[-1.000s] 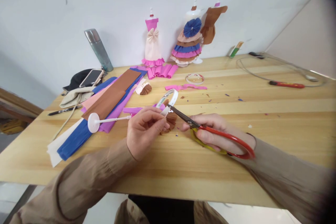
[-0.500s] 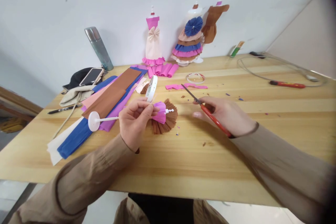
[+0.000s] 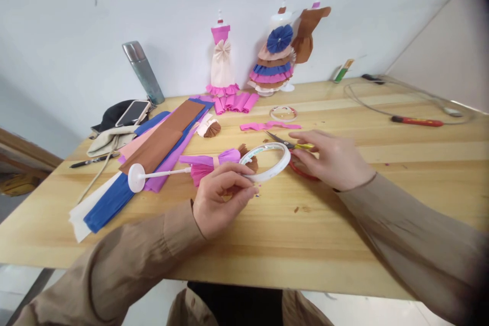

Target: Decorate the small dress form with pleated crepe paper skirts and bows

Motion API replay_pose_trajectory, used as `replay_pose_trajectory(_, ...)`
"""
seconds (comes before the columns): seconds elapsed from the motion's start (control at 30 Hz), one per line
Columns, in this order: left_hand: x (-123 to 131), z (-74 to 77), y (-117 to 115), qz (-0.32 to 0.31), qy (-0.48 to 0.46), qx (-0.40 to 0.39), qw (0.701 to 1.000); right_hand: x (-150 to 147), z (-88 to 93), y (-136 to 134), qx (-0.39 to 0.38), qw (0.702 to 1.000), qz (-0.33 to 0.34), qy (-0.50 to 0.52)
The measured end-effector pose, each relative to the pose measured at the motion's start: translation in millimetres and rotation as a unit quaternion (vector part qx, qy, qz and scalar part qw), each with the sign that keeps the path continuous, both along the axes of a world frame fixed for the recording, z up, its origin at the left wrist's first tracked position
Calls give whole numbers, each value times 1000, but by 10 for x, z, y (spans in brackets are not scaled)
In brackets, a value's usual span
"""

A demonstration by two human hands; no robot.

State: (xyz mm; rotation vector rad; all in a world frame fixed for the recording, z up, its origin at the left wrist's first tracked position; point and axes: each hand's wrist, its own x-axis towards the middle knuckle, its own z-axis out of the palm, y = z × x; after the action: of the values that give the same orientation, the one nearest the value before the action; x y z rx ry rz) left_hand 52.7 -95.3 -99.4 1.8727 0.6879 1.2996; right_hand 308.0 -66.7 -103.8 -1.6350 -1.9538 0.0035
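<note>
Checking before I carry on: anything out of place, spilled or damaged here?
Only litter: small paper scraps lie strewn over the table around the scissors and the tape in the left hand. The flask looks tilted, perhaps lens distortion. Nothing looks damaged.

The wooden table [image 3: 267, 244] carries crepe sheets [image 3: 160, 142], scissors [image 3: 283, 143], a steel flask [image 3: 143, 72] and a red screwdriver [image 3: 416, 123].

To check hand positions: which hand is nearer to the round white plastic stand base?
Left. The left hand, holding a white tape ring, lies right of the round white plastic base; the right hand is farther right, on the red-handled scissors.
</note>
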Motion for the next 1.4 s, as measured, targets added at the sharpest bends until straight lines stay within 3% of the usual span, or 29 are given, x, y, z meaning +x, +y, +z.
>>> replay_pose_trajectory(0.1,8,6,18,4,-16,-36,999,-70,10,-44,45,978,51,195)
replay_pose_trajectory(0.2,3,5,31,10,-15,-48,999,-174,38,-128,-8,937,97,337)
replay_pose_trajectory(0.27,-4,2,25,7,6,-32,999,-233,54,-175,-42,913,142,379)
replay_pose_trajectory(0.33,-10,8,11,-7,40,5,999,-259,61,-192,-46,914,168,366)
replay_pose_trajectory(0.43,-15,36,-12,-30,79,73,994,-243,64,-168,-4,940,177,290)
replay_pose_trajectory(0.53,-22,58,-24,-34,87,96,991,-205,82,-128,38,946,215,240)
replay_pose_trajectory(0.77,-43,48,-29,-9,-6,-32,999,-141,154,-126,23,933,278,228)
replay_pose_trajectory(1.0,-29,73,-28,-29,-118,-143,982,-130,247,-166,-9,922,324,212)
replay_pose_trajectory(1.2,-29,109,-25,38,-89,-123,988,-40,247,-93,39,946,262,189)
replay_pose_trajectory(1.3,-28,107,-16,40,-70,-117,990,3,139,-7,83,972,166,143)
replay_pose_trajectory(1.4,-24,77,-9,29,-70,-122,990,43,13,68,76,993,60,66)
